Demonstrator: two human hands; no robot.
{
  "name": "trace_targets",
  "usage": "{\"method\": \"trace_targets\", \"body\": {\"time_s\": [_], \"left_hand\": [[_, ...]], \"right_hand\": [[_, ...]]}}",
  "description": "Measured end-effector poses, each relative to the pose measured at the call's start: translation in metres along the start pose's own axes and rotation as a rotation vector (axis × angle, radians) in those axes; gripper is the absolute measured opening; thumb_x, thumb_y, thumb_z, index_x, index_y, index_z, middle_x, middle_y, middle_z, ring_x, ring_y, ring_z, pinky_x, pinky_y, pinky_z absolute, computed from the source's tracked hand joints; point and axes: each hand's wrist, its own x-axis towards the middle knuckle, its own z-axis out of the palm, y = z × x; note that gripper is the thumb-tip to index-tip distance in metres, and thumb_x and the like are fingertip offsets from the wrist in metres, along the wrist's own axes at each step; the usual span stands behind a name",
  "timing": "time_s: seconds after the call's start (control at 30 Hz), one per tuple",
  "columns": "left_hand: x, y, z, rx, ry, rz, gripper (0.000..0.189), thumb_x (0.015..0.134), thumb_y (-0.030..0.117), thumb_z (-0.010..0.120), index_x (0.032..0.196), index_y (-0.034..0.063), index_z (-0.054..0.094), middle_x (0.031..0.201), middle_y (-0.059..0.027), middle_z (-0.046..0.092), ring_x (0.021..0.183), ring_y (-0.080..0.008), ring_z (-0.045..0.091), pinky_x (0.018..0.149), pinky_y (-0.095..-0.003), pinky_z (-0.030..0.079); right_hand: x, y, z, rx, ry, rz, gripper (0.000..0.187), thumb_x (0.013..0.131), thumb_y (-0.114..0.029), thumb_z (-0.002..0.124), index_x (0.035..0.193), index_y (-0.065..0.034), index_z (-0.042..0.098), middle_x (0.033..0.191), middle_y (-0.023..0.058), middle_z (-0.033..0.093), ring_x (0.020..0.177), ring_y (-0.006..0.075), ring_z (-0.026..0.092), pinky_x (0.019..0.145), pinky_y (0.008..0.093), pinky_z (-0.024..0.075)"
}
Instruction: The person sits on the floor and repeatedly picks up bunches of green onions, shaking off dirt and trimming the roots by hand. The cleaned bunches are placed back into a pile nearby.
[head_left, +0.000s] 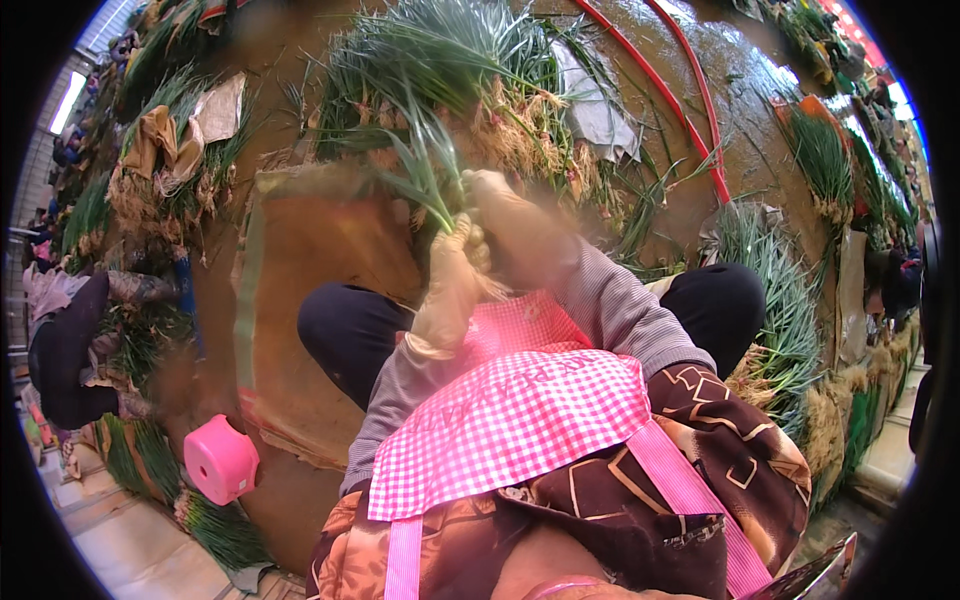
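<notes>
My left hand (448, 281), in a pale rubber glove, is closed round the lower stalks of a small bunch of green onions (435, 184), whose roots show below the fist. Just above it and to the right, my right hand (495, 196), gloved too and blurred, is at the stalks and leaves; how its fingers close is hard to make out. The leaves point up and away from me. Beyond both hands lies a large heap of green onions (427, 60) with a tangle of pale roots (517, 131) on its near side.
A brown sheet (330, 247) lies on the wet floor at left, near a pink plastic stool (221, 459). Red hoses (652, 64) cross the floor ahead. More green onions (780, 292) lie beside my right knee. A person (67, 352) is at the far left.
</notes>
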Motion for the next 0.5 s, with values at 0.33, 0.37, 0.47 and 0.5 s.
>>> {"method": "trace_targets", "body": {"time_s": [0.33, 0.37, 0.47, 0.5], "left_hand": [[0.029, 0.08, -0.002, 0.025, -0.178, 0.269, 0.029, 0.087, 0.026, 0.065, 0.106, 0.0059, 0.059, 0.062, 0.0054, 0.046, 0.05, -0.0065, 0.042, 0.042, -0.0209, 0.033], [0.045, 0.073, -0.001, 0.088, -0.059, 0.158, 0.027, 0.085, 0.027, 0.068, 0.103, 0.0078, 0.06, 0.06, 0.0056, 0.046, 0.048, -0.0078, 0.04, 0.041, -0.0218, 0.03], [0.078, 0.052, -0.006, 0.17, 0.256, -0.232, 0.025, 0.082, 0.026, 0.071, 0.099, 0.0103, 0.061, 0.059, 0.0048, 0.044, 0.048, -0.0095, 0.038, 0.041, -0.0231, 0.029], [0.083, 0.049, -0.01, 0.126, 0.255, -0.254, 0.025, 0.083, 0.028, 0.07, 0.098, 0.0099, 0.061, 0.059, 0.005, 0.042, 0.049, -0.0096, 0.038, 0.041, -0.0228, 0.029]], "right_hand": [[0.071, -0.119, -0.097, -0.956, 0.261, -0.764, 0.021, 0.086, -0.023, 0.06, 0.098, -0.007, 0.063, 0.083, 0.0076, 0.062, 0.068, 0.0196, 0.059, 0.065, 0.0358, 0.0495], [0.097, -0.133, -0.101, -0.977, 0.424, -0.839, 0.022, 0.086, -0.025, 0.061, 0.099, -0.0071, 0.063, 0.085, 0.0086, 0.063, 0.068, 0.0203, 0.06, 0.066, 0.0374, 0.0503], [0.156, -0.147, -0.106, -1.408, 0.565, -0.748, 0.022, 0.077, -0.03, 0.067, 0.094, -0.0154, 0.067, 0.087, 0.0134, 0.065, 0.089, 0.0262, 0.063, 0.078, 0.0417, 0.049], [0.167, -0.152, -0.106, -1.548, 0.547, -0.703, 0.023, 0.076, -0.03, 0.067, 0.096, -0.0184, 0.067, 0.091, 0.0132, 0.065, 0.094, 0.0261, 0.062, 0.082, 0.0418, 0.0474]]}}
